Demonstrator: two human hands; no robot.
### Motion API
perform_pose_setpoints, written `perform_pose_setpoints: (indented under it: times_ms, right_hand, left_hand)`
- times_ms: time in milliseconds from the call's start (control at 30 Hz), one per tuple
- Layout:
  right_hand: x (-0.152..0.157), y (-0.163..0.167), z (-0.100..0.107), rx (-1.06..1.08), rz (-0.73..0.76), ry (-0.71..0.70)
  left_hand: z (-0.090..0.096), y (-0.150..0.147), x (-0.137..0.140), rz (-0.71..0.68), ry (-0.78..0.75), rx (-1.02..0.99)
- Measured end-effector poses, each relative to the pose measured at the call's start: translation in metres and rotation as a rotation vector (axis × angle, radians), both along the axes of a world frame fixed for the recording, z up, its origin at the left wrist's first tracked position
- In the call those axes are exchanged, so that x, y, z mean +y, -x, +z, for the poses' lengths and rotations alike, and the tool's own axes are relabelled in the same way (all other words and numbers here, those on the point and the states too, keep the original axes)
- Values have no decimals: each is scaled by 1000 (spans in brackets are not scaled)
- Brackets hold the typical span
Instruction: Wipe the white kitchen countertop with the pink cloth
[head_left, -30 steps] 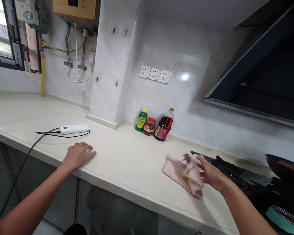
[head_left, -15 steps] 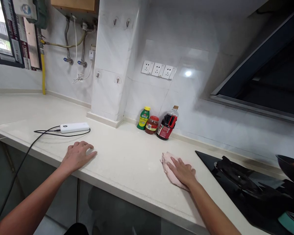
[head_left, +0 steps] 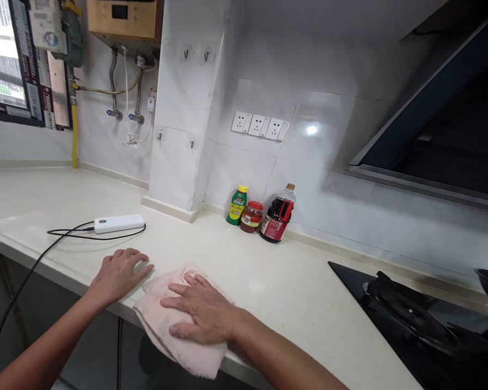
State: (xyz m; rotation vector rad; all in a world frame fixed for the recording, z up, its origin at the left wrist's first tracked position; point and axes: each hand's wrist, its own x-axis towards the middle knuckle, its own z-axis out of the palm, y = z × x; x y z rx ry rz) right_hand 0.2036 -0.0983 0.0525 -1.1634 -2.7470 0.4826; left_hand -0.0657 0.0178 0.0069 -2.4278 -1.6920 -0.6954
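Note:
A pink cloth lies spread on the pale countertop, its near edge hanging over the front edge. On it my right hand rests flat, palm down and fingers spread, pressing the cloth to the surface. Close to the cloth's left side, my left hand leans on the counter with its fingers apart and nothing in them. A white power bank with a black cable plugged in lies just beyond the left hand.
Against the back wall stand a green bottle with a yellow cap, a red-lidded jar and a dark sauce bottle. A black gas stove is at the right, under a range hood. A wall pillar juts onto the counter.
My right hand has swept the pink cloth leftward from beside the stove to near my left hand, and the cloth now lies more spread out. My left hand stays in about the same place.

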Motion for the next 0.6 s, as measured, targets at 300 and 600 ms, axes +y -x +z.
perform_pose_setpoints:
  times_ms: [300, 600]
  right_hand:
    - [102, -172, -23, 47, -581, -166]
    - [31, -375, -34, 362, -1310, -207]
  left_hand:
    - [-1, 4, 4, 0, 65, -64]
    - [2, 7, 11, 38, 96, -68]
